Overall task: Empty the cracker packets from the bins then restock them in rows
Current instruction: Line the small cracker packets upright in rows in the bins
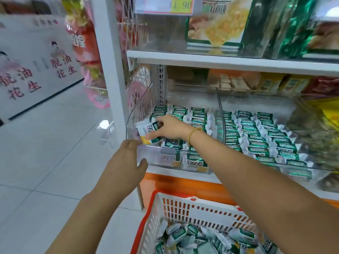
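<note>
In the left bin (159, 158): green-and-white cracker packets (197, 114) stand in neat rows toward its back, and a few more lie flat just inside its clear front wall.
Held packet (148, 132): above the left bin's front left corner, tilted, with its white crimped end pointing out toward the bin's left wall and its yellow-printed end lowest.
Right hand (170, 129): reaches into the left bin from the right. The thumb and fingers are closed in a pinch on the held packet, and a gold beaded bracelet (194, 133) sits on the wrist.
Left hand (124, 162): at the outer front left corner of the left bin. The fingers are up at the rim and the thumb is pressed on the front wall, so the hand grips that corner.
Right bin (275, 166): directly right of the left bin, parted from it by a clear curved divider (221, 118), and filled with rows of the same packets.
Basket (183, 208): below and in front of the left bin, white slatted plastic with a red rim. Loose packets (201, 239) of the same kind lie heaped inside it.
Upper shelf (220, 61): a white board above the left bin, carrying green and yellow boxes behind clear plastic.
Price tag (165, 5): higher still above the left bin, its print too blurred to read.
Floor (55, 143): pale glossy tiles to the left of the left bin.
Signboard (36, 70): well to the left of the left bin, a white panel with red characters.
</note>
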Demonstrator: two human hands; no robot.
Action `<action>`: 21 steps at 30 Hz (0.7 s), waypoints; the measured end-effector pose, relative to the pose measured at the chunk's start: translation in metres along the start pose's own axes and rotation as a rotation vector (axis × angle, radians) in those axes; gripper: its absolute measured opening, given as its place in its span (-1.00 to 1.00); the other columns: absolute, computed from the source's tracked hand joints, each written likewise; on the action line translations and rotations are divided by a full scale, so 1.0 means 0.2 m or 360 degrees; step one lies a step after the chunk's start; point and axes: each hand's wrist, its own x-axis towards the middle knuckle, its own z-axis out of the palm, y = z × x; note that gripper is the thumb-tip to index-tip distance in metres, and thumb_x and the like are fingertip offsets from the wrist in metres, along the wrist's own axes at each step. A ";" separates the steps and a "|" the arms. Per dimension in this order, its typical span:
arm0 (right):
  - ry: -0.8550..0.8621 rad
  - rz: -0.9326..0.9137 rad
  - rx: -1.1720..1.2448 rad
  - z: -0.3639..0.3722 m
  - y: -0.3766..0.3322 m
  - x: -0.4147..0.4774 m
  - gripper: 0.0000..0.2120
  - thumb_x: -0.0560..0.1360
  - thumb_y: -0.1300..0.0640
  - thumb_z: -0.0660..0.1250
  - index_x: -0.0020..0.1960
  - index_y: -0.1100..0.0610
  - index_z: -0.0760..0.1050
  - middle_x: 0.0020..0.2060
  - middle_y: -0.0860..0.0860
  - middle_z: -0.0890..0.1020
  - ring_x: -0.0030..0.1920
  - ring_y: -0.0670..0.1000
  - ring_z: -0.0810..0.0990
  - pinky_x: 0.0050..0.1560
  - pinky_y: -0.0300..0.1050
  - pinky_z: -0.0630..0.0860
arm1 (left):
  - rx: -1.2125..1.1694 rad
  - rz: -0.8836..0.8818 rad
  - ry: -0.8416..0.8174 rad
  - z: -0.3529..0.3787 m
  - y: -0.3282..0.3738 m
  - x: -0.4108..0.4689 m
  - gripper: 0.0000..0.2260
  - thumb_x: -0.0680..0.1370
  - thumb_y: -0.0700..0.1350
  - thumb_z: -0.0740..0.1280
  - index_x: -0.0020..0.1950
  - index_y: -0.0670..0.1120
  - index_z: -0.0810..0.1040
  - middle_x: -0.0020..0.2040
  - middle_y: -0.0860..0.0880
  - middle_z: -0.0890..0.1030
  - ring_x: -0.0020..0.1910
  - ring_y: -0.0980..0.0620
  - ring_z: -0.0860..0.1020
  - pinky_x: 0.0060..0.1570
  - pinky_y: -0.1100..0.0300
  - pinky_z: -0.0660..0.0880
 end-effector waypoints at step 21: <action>0.0113 -0.0398 -0.1043 0.11 -0.07 0.16 -0.55 0.29 -0.04 0.56 0.00 0.10 0.42 0.02 0.10 0.49 0.13 0.12 0.41 -0.01 -0.03 0.38 | 0.0000 0.0037 -0.0002 0.02 -0.03 0.01 -0.57 0.55 -0.12 0.30 0.42 -0.07 0.35 0.40 0.01 0.36 0.22 -0.01 0.49 0.18 0.22 0.39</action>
